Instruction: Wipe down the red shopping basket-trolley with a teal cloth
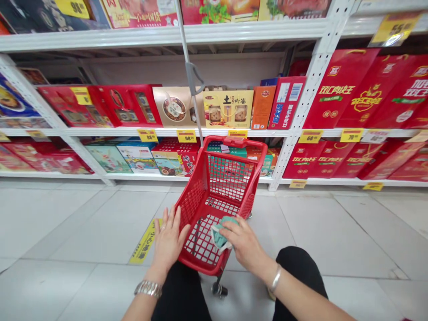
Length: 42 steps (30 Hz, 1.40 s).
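1) One camera, worn on the person's head, gives the single view, looking out over the wearer's own legs (pixel 299 272)
2) It faces forward and down, into the open top of the red basket cart (pixel 191 200)
3) Nearest the lens are the forearms (pixel 310 294), entering at the bottom edge, with the left hand (pixel 168 236) and right hand (pixel 243 243) beyond
4) Farthest off, the shelving (pixel 247 36) spans the upper part, its uprights splaying outward towards the top

The cart (pixel 192 196) stands before shelves (pixel 133 38) with boxes (pixel 229 109) on them.
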Tool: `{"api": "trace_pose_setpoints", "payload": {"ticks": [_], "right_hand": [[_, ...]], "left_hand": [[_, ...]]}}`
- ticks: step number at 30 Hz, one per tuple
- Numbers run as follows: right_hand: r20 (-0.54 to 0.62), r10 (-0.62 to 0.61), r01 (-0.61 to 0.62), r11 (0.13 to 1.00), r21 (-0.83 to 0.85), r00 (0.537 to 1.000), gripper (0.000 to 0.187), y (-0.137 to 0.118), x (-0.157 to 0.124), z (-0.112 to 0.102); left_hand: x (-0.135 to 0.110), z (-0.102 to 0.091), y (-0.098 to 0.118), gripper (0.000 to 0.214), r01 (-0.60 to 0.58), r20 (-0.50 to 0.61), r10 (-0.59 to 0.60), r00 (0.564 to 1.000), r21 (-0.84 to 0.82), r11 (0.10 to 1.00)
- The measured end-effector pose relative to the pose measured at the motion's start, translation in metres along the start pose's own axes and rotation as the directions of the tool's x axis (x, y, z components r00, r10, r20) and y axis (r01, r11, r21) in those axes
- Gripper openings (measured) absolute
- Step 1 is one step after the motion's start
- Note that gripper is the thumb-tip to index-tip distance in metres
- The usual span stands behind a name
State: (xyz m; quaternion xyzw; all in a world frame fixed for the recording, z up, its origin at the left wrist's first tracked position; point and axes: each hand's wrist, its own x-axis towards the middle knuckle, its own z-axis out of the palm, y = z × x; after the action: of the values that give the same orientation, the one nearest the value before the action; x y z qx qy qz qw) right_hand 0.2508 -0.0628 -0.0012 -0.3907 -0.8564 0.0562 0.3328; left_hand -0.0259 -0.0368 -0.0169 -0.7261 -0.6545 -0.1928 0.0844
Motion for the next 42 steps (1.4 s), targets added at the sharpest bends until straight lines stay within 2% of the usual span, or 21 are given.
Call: {"api": "trace_pose_setpoints", "payload": {"ticks": [3,6,9,12,15,18,22,26,31,35,42], "right_hand": [[0.023,-0.031,0.031,0.999,0.034,0.999,0.045,-0.024,0.003,0.004],[0.088,-0.055,0.051,0.998,0.041,0.995,0.042,-0.034,0.007,0.002],[0.120,-0.082,0.082,0.997,0.001,0.989,0.046,-0.021,0.013,-0.004],[0.071,-0.025,0.031,0.996,-0.087,0.997,0.052,0.015,0.023,-0.013],[0.033,0.065,-0.058,0.979,-0.194,0.997,0.056,0.059,0.039,-0.031],[0.066,0.125,-0.100,0.949,-0.299,0.990,0.059,0.093,0.059,-0.060],[0.155,0.208,-0.127,0.899,-0.419,0.966,0.053,0.115,0.088,-0.099],[0.223,0.265,-0.137,0.876,-0.462,0.938,0.047,0.123,0.109,-0.115],[0.245,0.248,-0.119,0.889,-0.443,0.937,0.038,0.118,0.114,-0.109],[0.239,0.221,-0.107,0.905,-0.412,0.946,0.039,0.106,0.101,-0.105],[0.114,0.112,-0.079,0.962,-0.263,0.987,0.057,0.071,0.060,-0.099]], "left_hand": [[-0.032,0.011,0.038,0.066,0.127,-0.080,-0.137,0.987,-0.111,0.986],[-0.062,0.017,0.070,0.071,0.095,-0.094,-0.104,0.990,-0.103,0.990],[-0.072,0.015,0.079,0.077,0.029,-0.125,-0.035,0.992,-0.054,0.998],[-0.067,0.011,0.070,0.079,0.004,-0.142,-0.007,0.990,-0.022,1.000],[-0.063,0.009,0.061,0.075,-0.037,-0.136,0.040,0.990,0.025,0.999],[-0.063,0.009,0.058,0.073,-0.059,-0.128,0.067,0.990,0.060,0.996],[-0.062,0.009,0.058,0.073,-0.071,-0.095,0.076,0.993,0.053,0.996],[-0.058,0.013,0.054,0.071,-0.074,-0.073,0.077,0.994,0.040,0.996],[-0.046,0.019,0.027,0.068,-0.066,-0.038,0.067,0.997,0.035,0.997],[-0.028,0.010,-0.005,0.062,-0.069,0.048,0.067,0.997,0.038,0.997],[0.004,-0.013,-0.051,0.059,0.079,0.262,-0.083,0.961,0.028,0.996]]}}
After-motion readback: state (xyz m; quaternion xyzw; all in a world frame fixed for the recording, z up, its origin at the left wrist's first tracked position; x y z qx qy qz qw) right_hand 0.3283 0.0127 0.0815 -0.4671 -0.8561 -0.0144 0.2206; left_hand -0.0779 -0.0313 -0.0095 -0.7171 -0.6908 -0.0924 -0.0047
